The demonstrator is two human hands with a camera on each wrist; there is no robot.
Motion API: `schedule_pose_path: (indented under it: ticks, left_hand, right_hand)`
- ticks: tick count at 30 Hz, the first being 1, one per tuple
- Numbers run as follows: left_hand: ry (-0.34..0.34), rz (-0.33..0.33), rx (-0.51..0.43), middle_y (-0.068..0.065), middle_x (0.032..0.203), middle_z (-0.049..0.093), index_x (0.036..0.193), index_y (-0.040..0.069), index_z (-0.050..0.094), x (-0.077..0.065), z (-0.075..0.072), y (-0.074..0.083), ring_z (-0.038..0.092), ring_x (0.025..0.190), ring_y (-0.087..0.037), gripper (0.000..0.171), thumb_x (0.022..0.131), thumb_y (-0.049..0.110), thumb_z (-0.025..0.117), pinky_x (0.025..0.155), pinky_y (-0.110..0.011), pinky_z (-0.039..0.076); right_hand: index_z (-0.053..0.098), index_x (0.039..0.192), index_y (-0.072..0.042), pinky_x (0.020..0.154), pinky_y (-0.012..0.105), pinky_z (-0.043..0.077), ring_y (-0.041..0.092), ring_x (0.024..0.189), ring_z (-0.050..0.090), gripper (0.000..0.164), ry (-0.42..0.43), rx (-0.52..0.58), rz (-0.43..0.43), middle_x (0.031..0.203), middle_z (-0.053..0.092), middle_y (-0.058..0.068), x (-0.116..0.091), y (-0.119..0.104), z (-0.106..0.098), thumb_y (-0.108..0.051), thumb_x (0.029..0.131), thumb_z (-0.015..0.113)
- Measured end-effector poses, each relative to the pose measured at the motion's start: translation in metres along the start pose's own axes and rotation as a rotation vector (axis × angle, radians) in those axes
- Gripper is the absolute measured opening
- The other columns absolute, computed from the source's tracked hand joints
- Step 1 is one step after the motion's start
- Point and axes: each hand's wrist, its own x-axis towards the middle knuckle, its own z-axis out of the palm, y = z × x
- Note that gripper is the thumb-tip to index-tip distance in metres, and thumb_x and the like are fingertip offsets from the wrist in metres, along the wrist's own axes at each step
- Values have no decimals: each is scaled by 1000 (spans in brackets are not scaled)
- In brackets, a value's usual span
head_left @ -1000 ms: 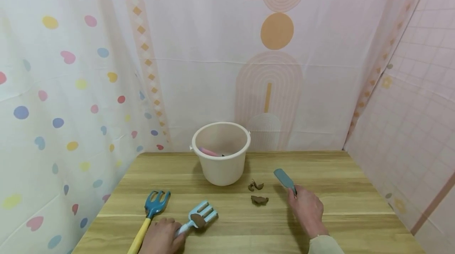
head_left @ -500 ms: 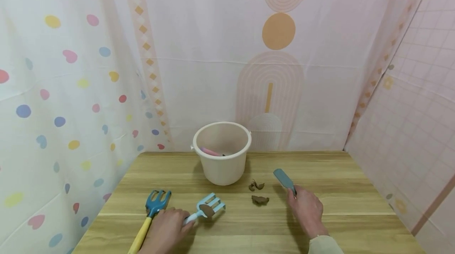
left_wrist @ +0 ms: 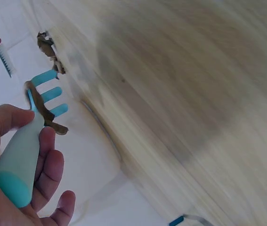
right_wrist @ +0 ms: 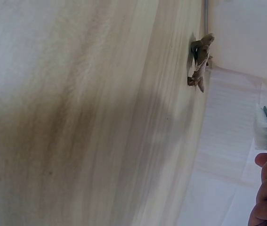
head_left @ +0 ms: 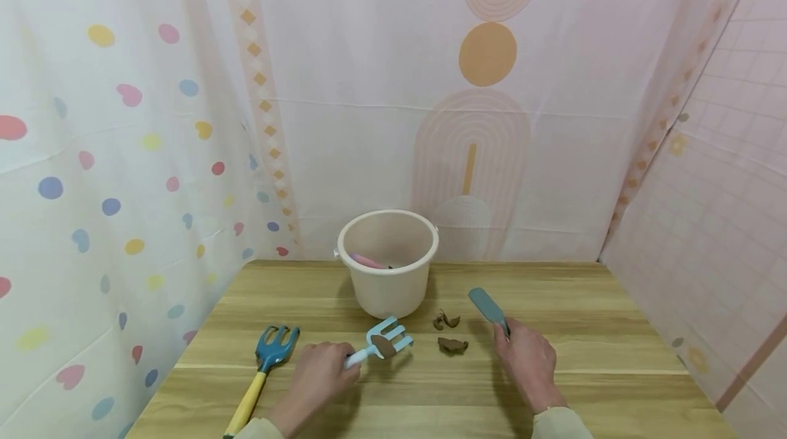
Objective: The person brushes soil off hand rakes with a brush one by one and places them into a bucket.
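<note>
My left hand grips the pale handle of a light blue hand rake, held over the table in front of the bucket. A brown dried leaf lies across the rake's tines, and in the left wrist view its curled ends stick out past them. On the right, my right hand holds a small brush, grey-blue back up. White bristles show beneath it in the right wrist view. Between the two hands are more dried leaves: one nearer me, and a curled group behind it.
A white bucket stands at the back of the wooden table, with a pink object inside. Left of my left hand lies a dark blue garden fork with a yellow handle. Patterned curtains hang behind and at both sides.
My left hand has carried the rake and its leaf up, rightward and forward, away from the yellow-handled fork toward the bucket. My right hand with the brush stays nearly still.
</note>
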Motion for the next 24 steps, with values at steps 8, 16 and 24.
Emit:
schedule_pose_path:
  ticks: [8, 16, 24]
  left_hand:
    - [41, 36, -35, 14, 54, 45, 65, 20, 59, 13, 6, 13, 41, 50, -4, 19, 77, 18, 74, 58, -36, 42]
    - [27, 22, -42, 13, 53, 43, 61, 21, 52, 24, 12, 26, 44, 52, -8, 26, 76, 18, 73, 60, -39, 42]
    - [30, 28, -56, 14, 52, 43, 60, 21, 54, 28, 18, 33, 42, 49, -5, 25, 76, 18, 73, 58, -36, 42]
  right_hand:
    - [63, 85, -12, 45, 35, 35, 18, 51, 45, 20, 8, 6, -35, 58, 48, -3, 0, -10, -2, -28, 96, 60]
    - [69, 95, -11, 43, 36, 37, 18, 51, 47, 18, 28, 20, -101, 61, 55, 0, -1, -20, -3, -28, 95, 63]
    - [73, 104, -10, 42, 35, 39, 16, 52, 51, 23, 14, 28, -174, 67, 63, 4, -11, -29, 7, -29, 94, 66]
